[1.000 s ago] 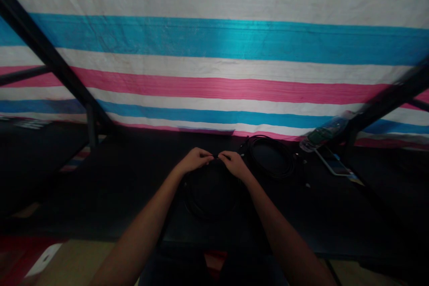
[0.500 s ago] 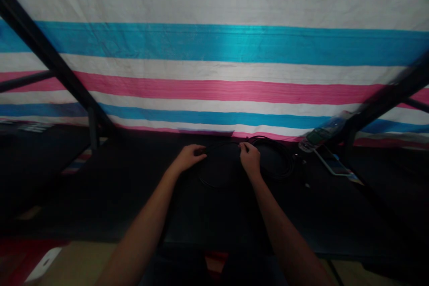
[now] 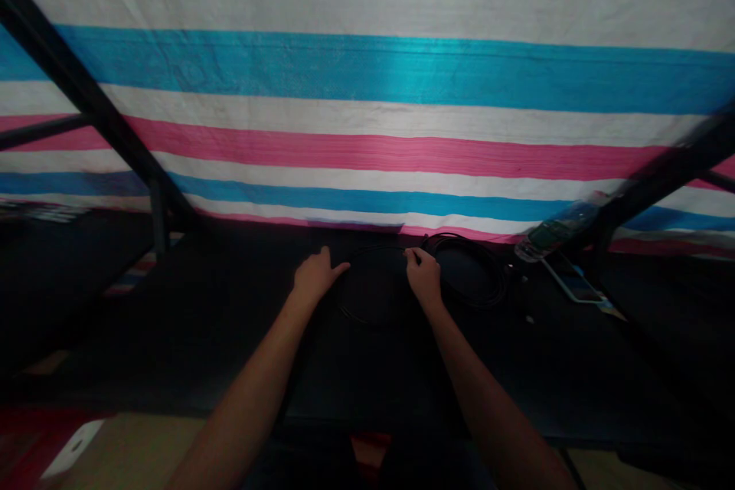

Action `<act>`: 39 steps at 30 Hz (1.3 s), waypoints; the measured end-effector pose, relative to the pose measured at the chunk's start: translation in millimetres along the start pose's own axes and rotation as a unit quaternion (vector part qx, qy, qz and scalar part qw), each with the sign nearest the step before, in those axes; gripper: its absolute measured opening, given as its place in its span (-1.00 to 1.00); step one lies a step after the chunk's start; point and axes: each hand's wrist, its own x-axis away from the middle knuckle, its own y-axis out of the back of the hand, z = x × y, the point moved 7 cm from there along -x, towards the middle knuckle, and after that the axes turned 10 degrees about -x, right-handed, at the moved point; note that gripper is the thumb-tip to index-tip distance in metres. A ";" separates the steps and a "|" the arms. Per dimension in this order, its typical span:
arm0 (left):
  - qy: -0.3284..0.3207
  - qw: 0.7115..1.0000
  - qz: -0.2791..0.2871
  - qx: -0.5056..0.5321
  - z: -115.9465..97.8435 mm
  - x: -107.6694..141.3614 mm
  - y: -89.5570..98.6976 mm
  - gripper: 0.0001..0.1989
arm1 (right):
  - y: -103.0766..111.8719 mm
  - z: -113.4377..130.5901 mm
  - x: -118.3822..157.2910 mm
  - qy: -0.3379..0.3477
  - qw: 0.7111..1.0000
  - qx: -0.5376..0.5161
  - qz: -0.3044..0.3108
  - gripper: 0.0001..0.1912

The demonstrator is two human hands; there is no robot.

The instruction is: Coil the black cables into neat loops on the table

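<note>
A thin black cable (image 3: 376,247) curves in a loop over the dark table, between my two hands. My right hand (image 3: 423,274) pinches the cable at the far right side of this loop. My left hand (image 3: 315,276) lies at the loop's left side, thumb and forefinger spread apart, and the thumb tip is close to the cable; whether it touches is hard to see in the dim light. Just right of my right hand rests a coil of black cable (image 3: 498,287), several turns thick.
A plastic bottle (image 3: 545,239) leans at the back right beside a phone-like device (image 3: 574,281). Small pieces (image 3: 529,319) lie near the coil. Dark metal bars (image 3: 109,130) slant up on both sides, and a striped sheet (image 3: 367,73) hangs behind the black table (image 3: 189,337).
My left hand has opened, thumb and forefinger now spread, and shifted slightly left. My right hand has moved a little left, still pinching the cable.
</note>
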 end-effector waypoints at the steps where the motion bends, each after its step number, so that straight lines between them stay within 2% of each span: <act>1: -0.029 1.000 0.001 0.005 -5.1 -0.5 -2.8 -0.48 | -0.8 -0.4 -0.3 0.000 1.000 -0.005 0.002 -0.70; 3: -0.086 0.996 -0.008 0.023 -15.5 -1.4 -7.4 -0.55 | -4.8 -0.1 -0.7 0.006 1.000 -0.015 0.019 -0.70; 5: -0.125 0.991 -0.033 0.042 -22.1 -3.0 -9.2 -0.55 | -11.1 1.4 -0.4 0.015 0.998 -0.017 0.054 -0.71; 7: -0.137 0.987 -0.060 0.059 -22.7 -6.4 -8.3 -0.56 | -19.0 1.3 1.0 0.008 0.994 -0.018 0.105 -0.71; 10: -0.137 0.981 -0.082 0.108 -16.9 -12.9 -4.5 -0.64 | -30.6 -2.9 6.3 -0.045 0.979 -0.049 0.190 -0.69; 11: -0.142 0.978 -0.077 0.134 -15.5 -14.6 -4.1 -0.67 | -33.4 -3.5 8.6 -0.060 0.973 -0.061 0.212 -0.68; 13: -0.158 0.968 -0.032 0.190 -16.8 -15.9 -8.4 -0.67 | -38.0 -1.6 13.3 -0.063 0.965 -0.071 0.245 -0.65; 15: -0.192 0.951 0.039 0.238 -25.8 -12.3 -17.8 -0.63 | -42.4 2.6 18.3 -0.042 0.960 -0.067 0.270 -0.65; 17: -0.241 0.929 0.080 0.269 -39.8 -4.6 -25.3 -0.64 | -47.0 7.3 23.5 -0.014 0.954 -0.068 0.291 -0.68; 20: -0.280 0.911 0.077 0.294 -55.2 3.5 -31.9 -0.69 | -52.5 17.0 30.4 0.053 0.944 -0.057 0.320 -0.66; 22: -0.270 0.909 0.082 0.308 -58.9 4.2 -36.6 -0.69 | -56.0 21.7 34.4 0.087 0.935 -0.028 0.343 -0.71; 24: -0.253 0.906 0.088 0.326 -59.0 3.2 -38.2 -0.69 | -59.0 22.5 36.3 0.088 0.930 -0.004 0.358 -0.77; 28: -0.237 0.914 0.092 0.316 -54.0 1.0 -30.9 -0.68 | -57.5 20.0 30.2 0.085 0.938 0.049 0.331 -0.78; 32: -0.218 0.915 0.128 0.313 -46.3 -0.6 -24.4 -0.67 | -37.2 9.4 9.3 0.074 0.967 0.119 0.213 -0.78; 34: -0.212 0.915 0.124 0.321 -42.6 -2.3 -21.5 -0.64 | -28.6 3.0 2.3 0.057 0.973 0.129 0.180 -0.78; 39: -0.211 0.930 0.091 0.288 -31.7 -8.9 -18.3 -0.55 | -31.3 6.0 8.2 0.066 0.964 0.118 0.227 -0.78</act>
